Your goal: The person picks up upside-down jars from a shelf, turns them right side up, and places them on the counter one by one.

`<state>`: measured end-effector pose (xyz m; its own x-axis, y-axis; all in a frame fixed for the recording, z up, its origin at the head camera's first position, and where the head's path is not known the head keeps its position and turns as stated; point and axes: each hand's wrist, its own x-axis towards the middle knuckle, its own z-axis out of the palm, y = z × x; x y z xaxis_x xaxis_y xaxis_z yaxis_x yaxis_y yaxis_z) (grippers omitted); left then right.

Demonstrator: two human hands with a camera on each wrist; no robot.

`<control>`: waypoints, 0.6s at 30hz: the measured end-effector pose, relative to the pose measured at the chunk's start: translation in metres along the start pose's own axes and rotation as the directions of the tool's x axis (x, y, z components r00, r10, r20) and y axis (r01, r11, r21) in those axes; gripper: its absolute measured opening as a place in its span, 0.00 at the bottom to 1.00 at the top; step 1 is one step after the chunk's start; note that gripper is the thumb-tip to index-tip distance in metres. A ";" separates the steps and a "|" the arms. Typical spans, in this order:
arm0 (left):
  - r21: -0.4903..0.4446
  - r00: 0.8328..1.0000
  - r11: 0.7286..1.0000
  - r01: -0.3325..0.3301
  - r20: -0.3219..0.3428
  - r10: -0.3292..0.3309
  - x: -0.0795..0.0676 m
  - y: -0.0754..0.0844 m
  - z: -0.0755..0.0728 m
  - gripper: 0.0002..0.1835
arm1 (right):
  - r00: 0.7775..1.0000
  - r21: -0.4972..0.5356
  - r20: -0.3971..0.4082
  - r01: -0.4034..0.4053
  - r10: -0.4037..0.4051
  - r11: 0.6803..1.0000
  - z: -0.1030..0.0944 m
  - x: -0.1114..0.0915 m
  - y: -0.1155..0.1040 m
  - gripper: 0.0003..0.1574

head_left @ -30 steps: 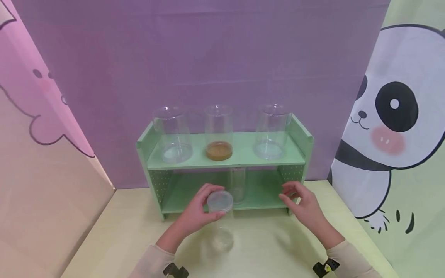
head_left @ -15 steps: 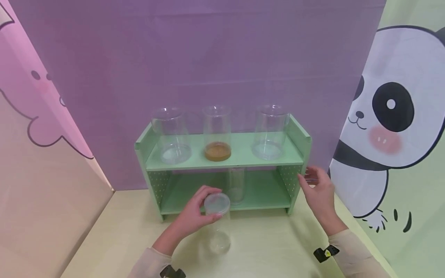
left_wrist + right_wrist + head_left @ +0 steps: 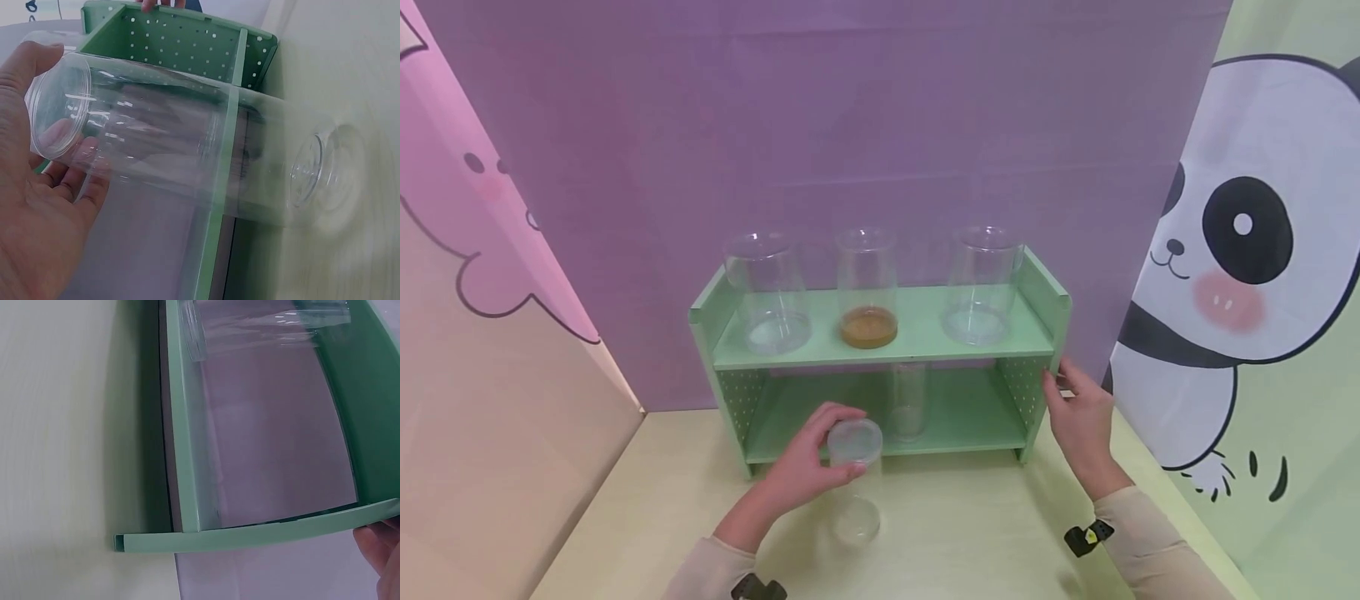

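Note:
My left hand (image 3: 805, 467) grips a tall clear lidded jar (image 3: 856, 440) near its top, in front of the shelf. In the left wrist view the thumb and fingers curl round the lid end of the jar (image 3: 156, 125), whose body is see-through with nothing visible inside. The jar's base is low over the table; I cannot tell whether it touches. My right hand (image 3: 1081, 421) holds the right side panel of a green two-tier shelf (image 3: 962, 360), thumb at its front edge and fingers on the outer face. The right wrist view shows only bent fingers (image 3: 378, 547) against that panel.
On the upper tier stand a clear jar (image 3: 775, 308) at left, one with a brown bottom layer (image 3: 868, 327) in the middle, and another clear jar (image 3: 981, 300) at right. A slimmer clear jar (image 3: 910, 400) stands on the lower tier. A pale table (image 3: 970, 533) lies in front.
The right hand has moved right from in front of the shelf to its side panel and taken hold there. The left hand has shifted slightly left with the jar.

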<state>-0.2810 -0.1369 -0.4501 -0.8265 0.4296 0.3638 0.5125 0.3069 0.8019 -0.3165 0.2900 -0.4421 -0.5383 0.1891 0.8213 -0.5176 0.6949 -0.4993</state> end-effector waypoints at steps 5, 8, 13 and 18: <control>0.057 1.000 0.998 0.005 -0.011 -0.004 -0.004 -0.005 -0.011 0.35 | 0.998 -0.019 -0.015 0.057 -0.057 0.998 0.001 0.001 0.002 0.18; 0.089 1.000 0.996 0.012 -0.013 -0.010 -0.007 -0.009 -0.020 0.35 | 0.996 -0.035 -0.029 0.082 -0.083 0.996 0.002 0.001 0.002 0.18; 0.138 0.999 0.990 0.029 -0.045 -0.023 -0.013 -0.012 -0.032 0.35 | 0.996 -0.048 -0.040 0.080 -0.082 0.996 0.003 0.001 0.001 0.20; 0.177 0.995 0.983 0.047 -0.091 -0.032 -0.018 -0.016 -0.044 0.36 | 0.996 -0.076 -0.042 0.080 -0.084 0.994 0.004 0.001 0.002 0.17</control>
<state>-0.2847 -0.1869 -0.4490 -0.8600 0.3409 0.3797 0.5059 0.4726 0.7215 -0.3207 0.2893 -0.4431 -0.4646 0.1592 0.8711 -0.5074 0.7583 -0.4092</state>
